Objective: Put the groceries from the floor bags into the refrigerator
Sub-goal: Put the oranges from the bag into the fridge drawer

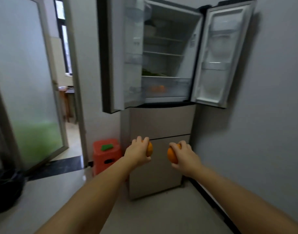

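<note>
- Left hand (pixel 137 151) grips a round orange fruit (pixel 149 149); right hand (pixel 184 156) grips a second round orange fruit (pixel 172 155).
- Both are held out toward the tall beige refrigerator (pixel 160 122) at twelve o'clock, its upper doors open.
- Red plastic stool (pixel 105 156) at ten o'clock.

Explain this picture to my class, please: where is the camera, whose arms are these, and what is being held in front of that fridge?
There is no machine here. The single picture comes from a wide-angle camera worn on a person's head, looking forward and down, so the two bare arms reaching out are the wearer's own. The left hand grips one orange, and the right hand grips another orange. Ahead stands a fridge with both upper doors swung open. Its clear bottom drawer already shows something orange inside, too blurred to name. Something green lies on the shelf above it. Left of the fridge, a red stool stands on the floor, beside an open doorway.
</note>
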`<action>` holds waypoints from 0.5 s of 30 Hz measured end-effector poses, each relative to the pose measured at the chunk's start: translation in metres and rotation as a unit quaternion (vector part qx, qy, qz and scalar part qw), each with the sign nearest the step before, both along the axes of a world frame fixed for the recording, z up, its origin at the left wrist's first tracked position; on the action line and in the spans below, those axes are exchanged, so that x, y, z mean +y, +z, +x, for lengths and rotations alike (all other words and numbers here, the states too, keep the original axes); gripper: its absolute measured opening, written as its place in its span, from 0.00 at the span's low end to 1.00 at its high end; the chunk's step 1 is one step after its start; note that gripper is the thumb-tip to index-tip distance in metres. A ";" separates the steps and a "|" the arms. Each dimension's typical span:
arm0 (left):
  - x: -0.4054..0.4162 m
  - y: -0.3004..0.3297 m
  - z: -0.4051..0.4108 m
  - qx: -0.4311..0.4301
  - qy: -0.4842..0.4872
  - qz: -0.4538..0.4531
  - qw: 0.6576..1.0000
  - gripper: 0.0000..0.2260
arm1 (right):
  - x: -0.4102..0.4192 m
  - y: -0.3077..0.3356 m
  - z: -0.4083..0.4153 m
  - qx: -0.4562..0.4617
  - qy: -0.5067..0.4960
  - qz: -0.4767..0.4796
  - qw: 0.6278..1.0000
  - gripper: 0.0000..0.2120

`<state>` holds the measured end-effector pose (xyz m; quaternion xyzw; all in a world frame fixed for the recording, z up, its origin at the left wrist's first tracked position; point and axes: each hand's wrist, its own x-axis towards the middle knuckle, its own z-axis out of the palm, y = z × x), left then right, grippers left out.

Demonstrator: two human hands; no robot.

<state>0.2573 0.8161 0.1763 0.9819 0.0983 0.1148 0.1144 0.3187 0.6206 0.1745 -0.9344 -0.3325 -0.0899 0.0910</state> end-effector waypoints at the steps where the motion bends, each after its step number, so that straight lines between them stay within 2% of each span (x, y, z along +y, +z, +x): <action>1: -0.018 0.006 0.019 -0.009 -0.016 0.007 1.000 0.32 | -0.017 0.006 0.015 -0.008 -0.013 0.005 1.000 0.35; 7: -0.068 0.041 0.122 -0.054 -0.056 0.025 0.997 0.31 | -0.068 0.031 0.102 -0.030 -0.047 0.050 0.997 0.35; 15: -0.042 0.089 0.277 -0.114 -0.058 0.038 0.991 0.28 | -0.045 0.092 0.249 -0.115 -0.020 0.076 0.990 0.35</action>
